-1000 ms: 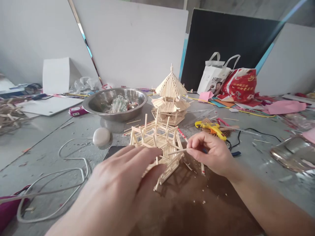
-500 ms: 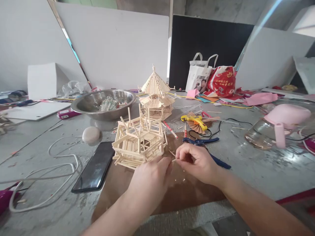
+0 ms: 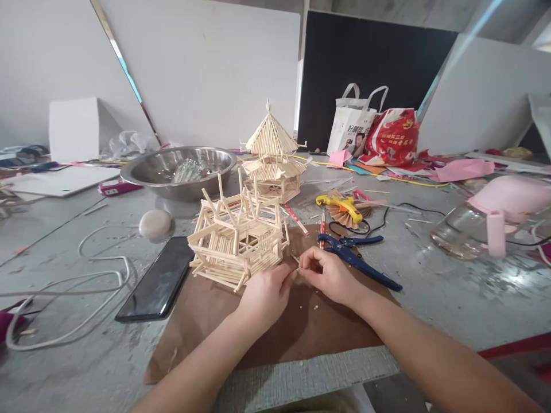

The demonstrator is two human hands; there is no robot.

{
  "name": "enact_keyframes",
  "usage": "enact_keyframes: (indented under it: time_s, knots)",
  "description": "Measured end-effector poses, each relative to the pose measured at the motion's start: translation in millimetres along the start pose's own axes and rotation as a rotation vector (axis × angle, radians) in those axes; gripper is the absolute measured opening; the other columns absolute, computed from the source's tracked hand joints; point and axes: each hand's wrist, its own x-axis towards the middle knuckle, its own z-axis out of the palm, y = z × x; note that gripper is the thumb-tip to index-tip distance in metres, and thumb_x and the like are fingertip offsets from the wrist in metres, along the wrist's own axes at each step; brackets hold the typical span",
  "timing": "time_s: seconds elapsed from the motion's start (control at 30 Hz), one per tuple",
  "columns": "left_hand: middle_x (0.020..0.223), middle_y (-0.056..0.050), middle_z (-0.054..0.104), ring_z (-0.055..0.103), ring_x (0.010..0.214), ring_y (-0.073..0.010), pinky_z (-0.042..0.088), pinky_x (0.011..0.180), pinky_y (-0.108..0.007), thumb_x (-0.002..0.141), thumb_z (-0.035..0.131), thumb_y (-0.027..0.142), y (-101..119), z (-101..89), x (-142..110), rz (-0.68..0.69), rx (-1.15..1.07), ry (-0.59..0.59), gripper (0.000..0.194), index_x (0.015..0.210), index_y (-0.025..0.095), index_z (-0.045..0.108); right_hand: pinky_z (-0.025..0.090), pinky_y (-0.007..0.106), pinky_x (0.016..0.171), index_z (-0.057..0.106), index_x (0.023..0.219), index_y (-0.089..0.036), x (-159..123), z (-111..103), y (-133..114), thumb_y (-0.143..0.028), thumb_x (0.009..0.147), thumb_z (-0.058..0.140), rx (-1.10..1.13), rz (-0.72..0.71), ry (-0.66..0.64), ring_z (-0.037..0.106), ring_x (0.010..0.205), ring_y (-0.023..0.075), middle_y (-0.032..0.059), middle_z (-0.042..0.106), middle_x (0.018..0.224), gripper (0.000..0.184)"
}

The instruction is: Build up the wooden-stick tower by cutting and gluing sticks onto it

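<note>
Head view, near edge: looking down on a brown sheet [image 3: 206,338] spread over a grey table [image 3: 103,361].
Left hand [image 3: 263,295]: curled low, just beside the stick frame [image 3: 236,244]; fingertips hidden, so cannot tell whether gripping.
Right hand [image 3: 329,275]: thumb and forefinger pinched together, close up against the left fingertips; apparently closed on a thin stick [image 3: 297,272].
Thin stick: mostly hidden between the hands, above the sheet. Judged to be at the step of working one small piece with both hands, apart from the frame.
Phone [image 3: 157,281]: lying flat, dark screen up, just left of the frame.
Stick frame: standing on the sheet's far left part, open on top, some posts upright, others tilted. Probably calling, in the next move, for a firm small pinch and fingers kept clear of those posts.
Blue-handled tool [image 3: 365,264]: lying just beyond the right hand, untouched.
Glue gun [image 3: 340,205]: yellow, lying farther back, untouched too.
Roofed stick tower [image 3: 273,140]: standing behind the frame.
</note>
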Motion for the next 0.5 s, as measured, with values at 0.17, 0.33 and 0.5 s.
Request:
enact_keyframes:
  time_s: [0.17,0.33,0.5]
  knots:
    - [0.056,-0.001,0.055,0.050,0.052,-0.0120,0.031,0.050,-0.021,0.084,0.036,0.022,-10,3.9,3,0.004,-0.018,0.029,0.026,0.062,0.017,0.050,0.038,0.022,0.053,0.048,0.076,-0.019,0,5,4,-0.022,0.075,0.050,-0.083,0.003,0.026,0.046,0.055,0.0093,-0.0023,0.052,0.066,0.004]
    - [0.055,-0.001,0.055,0.051,0.053,-0.0135,0.030,0.051,-0.022,0.083,0.037,0.023,-13,0.0,6,-0.042,0.070,0.075,0.025,0.064,0.018,0.052,0.038,0.027,0.061,0.053,0.081,-0.020,4,-31,4,-0.034,0.077,0.050,-0.588,0.015,0.106,0.055,0.070,0.0159,0.0022,0.059,0.076,0.014]
    - [0.058,-0.003,0.058,0.054,0.057,-0.0156,0.030,0.053,-0.024,0.083,0.036,0.025,-17,-1.1,11,-0.116,0.101,0.102,0.027,0.065,0.018,0.055,0.038,0.032,0.062,0.055,0.085,-0.019,0,-78,13,-0.046,0.066,0.058,-1.031,0.390,0.017,0.056,0.088,0.0276,0.0100,0.061,0.093,0.033]
